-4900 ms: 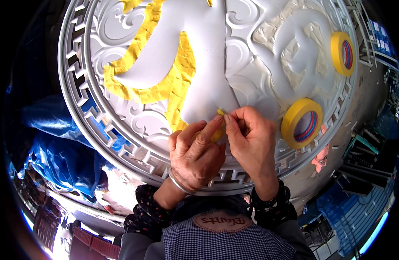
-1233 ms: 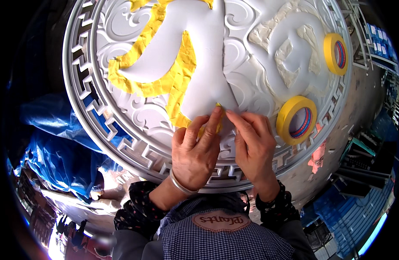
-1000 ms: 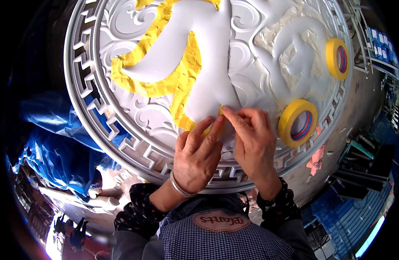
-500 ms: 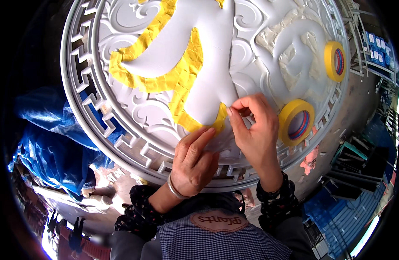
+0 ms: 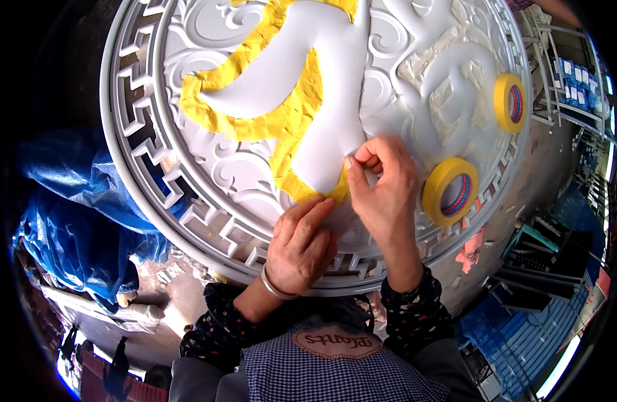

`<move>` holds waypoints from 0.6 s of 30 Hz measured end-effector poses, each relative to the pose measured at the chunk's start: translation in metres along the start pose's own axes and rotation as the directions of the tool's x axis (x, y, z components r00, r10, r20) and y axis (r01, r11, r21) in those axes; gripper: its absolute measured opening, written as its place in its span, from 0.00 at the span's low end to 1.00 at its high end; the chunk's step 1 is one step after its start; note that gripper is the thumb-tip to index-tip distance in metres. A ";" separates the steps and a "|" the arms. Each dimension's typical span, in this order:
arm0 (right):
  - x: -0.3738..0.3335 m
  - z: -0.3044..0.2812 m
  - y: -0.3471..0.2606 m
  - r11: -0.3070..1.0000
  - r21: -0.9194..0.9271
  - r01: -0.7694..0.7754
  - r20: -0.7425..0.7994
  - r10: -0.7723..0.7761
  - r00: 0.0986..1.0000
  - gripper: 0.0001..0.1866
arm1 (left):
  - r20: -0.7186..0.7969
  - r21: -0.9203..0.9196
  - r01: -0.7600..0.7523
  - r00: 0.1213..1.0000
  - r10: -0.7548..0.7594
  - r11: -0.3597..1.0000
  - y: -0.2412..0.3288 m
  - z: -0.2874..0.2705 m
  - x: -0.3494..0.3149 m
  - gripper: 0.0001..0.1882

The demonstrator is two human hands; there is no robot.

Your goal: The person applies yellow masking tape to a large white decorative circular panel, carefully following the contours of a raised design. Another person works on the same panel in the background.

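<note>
A large round relief panel [image 5: 245, 175], pale grey with raised swirls and a pierced border, lies in front of me. Crinkled strips of yellow masking tape [image 5: 245, 127] edge a smooth raised shape [image 5: 332, 100] on it. My left hand [image 5: 300, 244], a bangle at its wrist, presses its fingertips on the tape at the shape's lower tip. Just right of it, my right hand [image 5: 387, 184] pinches the upper end of a short masking tape strip [image 5: 340, 187] along the shape's edge. The strip's very end is hidden by thumb and finger.
Two rolls of yellow masking tape, a near roll [image 5: 450, 191] and a far roll [image 5: 509, 103], rest on the panel's right side. Crumpled blue sheeting [image 5: 74, 234] lies at left. A metal rack [image 5: 556, 80] stands at right, and part of another person's arm [image 5: 560, 10] shows at top right.
The panel and tape rolls have shifted slightly in view. My right hand has moved a little left and closer to the shape's edge; my left fingertips stay on the tape.
</note>
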State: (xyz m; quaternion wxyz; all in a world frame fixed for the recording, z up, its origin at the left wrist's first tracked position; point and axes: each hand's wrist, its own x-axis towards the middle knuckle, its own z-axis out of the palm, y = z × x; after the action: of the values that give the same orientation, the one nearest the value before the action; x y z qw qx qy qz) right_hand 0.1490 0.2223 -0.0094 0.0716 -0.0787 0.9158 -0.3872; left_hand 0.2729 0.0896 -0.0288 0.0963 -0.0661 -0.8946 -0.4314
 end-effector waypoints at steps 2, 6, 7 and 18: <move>0.003 -0.007 0.002 0.982 0.172 -0.074 0.046 0.067 0.997 0.11 | -0.004 0.004 -0.013 1.000 0.013 1.000 -0.001 0.000 -0.001 0.09; 0.003 -0.009 -0.002 0.989 0.148 -0.025 0.050 0.017 0.999 0.10 | 0.005 0.003 -0.019 1.000 0.019 1.000 -0.001 -0.001 0.000 0.10; 0.003 -0.008 -0.005 0.992 0.122 -0.036 0.044 0.031 0.999 0.10 | 0.002 0.009 -0.022 1.000 0.022 1.000 -0.002 0.000 -0.001 0.10; -0.001 0.004 -0.003 1.000 -0.016 0.021 -0.034 -0.022 0.999 0.11 | -0.005 0.024 -0.032 0.999 0.032 0.999 -0.002 0.001 -0.003 0.10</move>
State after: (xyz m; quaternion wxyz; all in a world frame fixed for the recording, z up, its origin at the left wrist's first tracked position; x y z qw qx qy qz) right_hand 0.1514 0.2176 -0.0102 0.0510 -0.0825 0.9190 -0.3820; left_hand 0.2747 0.0892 -0.0319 0.1061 -0.0781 -0.8982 -0.4193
